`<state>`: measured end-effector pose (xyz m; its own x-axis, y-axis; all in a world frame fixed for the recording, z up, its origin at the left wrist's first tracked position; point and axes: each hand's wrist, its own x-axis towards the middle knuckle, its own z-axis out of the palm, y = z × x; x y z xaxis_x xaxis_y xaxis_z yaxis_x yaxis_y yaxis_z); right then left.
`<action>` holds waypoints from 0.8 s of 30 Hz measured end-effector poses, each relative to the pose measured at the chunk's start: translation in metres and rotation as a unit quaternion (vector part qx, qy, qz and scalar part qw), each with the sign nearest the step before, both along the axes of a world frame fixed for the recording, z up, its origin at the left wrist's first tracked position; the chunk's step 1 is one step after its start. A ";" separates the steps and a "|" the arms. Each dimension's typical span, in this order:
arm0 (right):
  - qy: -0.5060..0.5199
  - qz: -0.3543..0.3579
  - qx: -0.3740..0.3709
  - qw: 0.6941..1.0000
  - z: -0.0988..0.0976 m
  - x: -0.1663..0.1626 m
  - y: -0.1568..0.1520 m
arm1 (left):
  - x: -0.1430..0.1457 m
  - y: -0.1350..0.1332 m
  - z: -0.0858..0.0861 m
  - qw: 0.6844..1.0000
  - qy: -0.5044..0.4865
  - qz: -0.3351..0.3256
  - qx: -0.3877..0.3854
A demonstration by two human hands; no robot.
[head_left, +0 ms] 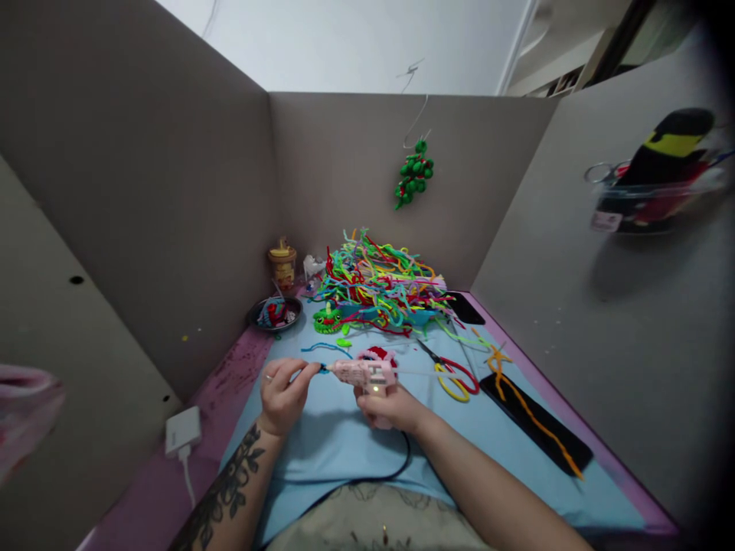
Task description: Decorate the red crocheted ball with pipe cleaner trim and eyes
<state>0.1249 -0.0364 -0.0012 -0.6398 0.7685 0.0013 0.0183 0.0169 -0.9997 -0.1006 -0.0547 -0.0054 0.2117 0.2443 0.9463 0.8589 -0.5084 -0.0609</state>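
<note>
My right hand [386, 407] is wrapped round the handle of a pink glue gun [364, 373], whose nozzle points left. A clear glue stick [422, 374] sticks out of its back end, and a small light glows on its side. My left hand [288, 389] pinches a small dark blue fuzzy piece [324, 369] right at the nozzle tip; I cannot tell whether they touch. Just behind the gun lies a red and pink fuzzy piece [377, 355], partly covered by it. A blue pipe cleaner [326, 348] and green fuzzy bits [344, 342] lie beyond my left hand.
A big heap of coloured pipe cleaners [384, 279] fills the back. Scissors [453, 376] with red and yellow handles lie right, near a black flat slab [534, 421] with orange pipe cleaner. A dark bowl [276, 314] and white adapter [184, 430] stand left; the gun's black cord [367, 480] runs in front.
</note>
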 end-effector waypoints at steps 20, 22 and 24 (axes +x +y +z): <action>-0.007 -0.001 -0.019 1.000 -0.015 0.006 0.005 | -0.003 0.002 0.000 0.999 -0.011 0.027 -0.032; -0.003 -0.003 -0.024 1.000 -0.017 0.006 0.006 | -0.004 0.002 0.000 0.999 -0.011 0.033 -0.037; -0.001 -0.007 -0.024 1.000 -0.017 0.006 0.005 | -0.004 0.002 0.000 0.999 -0.009 0.038 -0.037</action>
